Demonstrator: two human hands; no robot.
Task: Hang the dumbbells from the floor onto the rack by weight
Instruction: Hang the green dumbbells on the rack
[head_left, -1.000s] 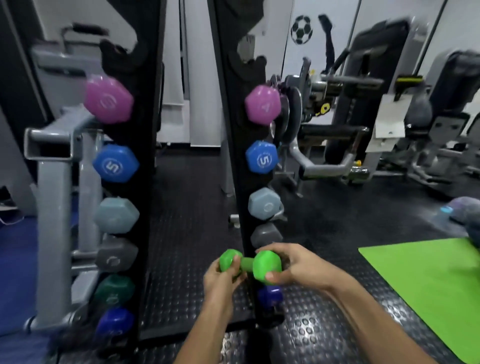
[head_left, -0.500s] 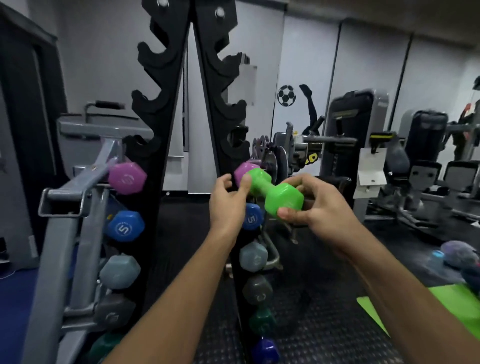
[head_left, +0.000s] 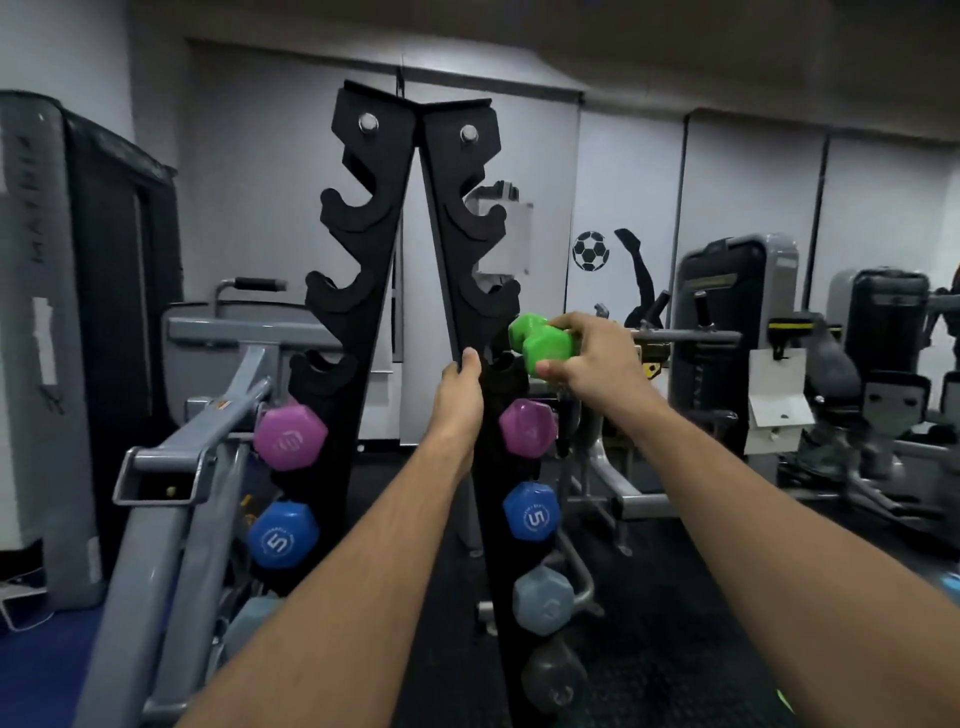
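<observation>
A tall black A-frame dumbbell rack (head_left: 457, 218) stands in front of me, its upper hooks bare. My right hand (head_left: 592, 358) grips a bright green dumbbell (head_left: 540, 340) at the right post, level with the hook just above the purple dumbbell (head_left: 527, 426). My left hand (head_left: 462, 387) holds the edge of the right post beside it. Below hang a blue dumbbell marked 5 (head_left: 530, 512), a pale grey-blue one (head_left: 543, 600) and a dark grey one (head_left: 553, 680). The left post carries a purple dumbbell (head_left: 291, 434) and a blue one (head_left: 280, 535).
A grey metal machine frame (head_left: 208, 441) leans close to the rack's left side. Weight machines (head_left: 737, 322) stand at the right along the wall. The floor is black rubber tile (head_left: 665, 623).
My right hand has lifted the green dumbbell up to the hook above the purple one. My left hand has let go of the dumbbell and now holds the rack post.
</observation>
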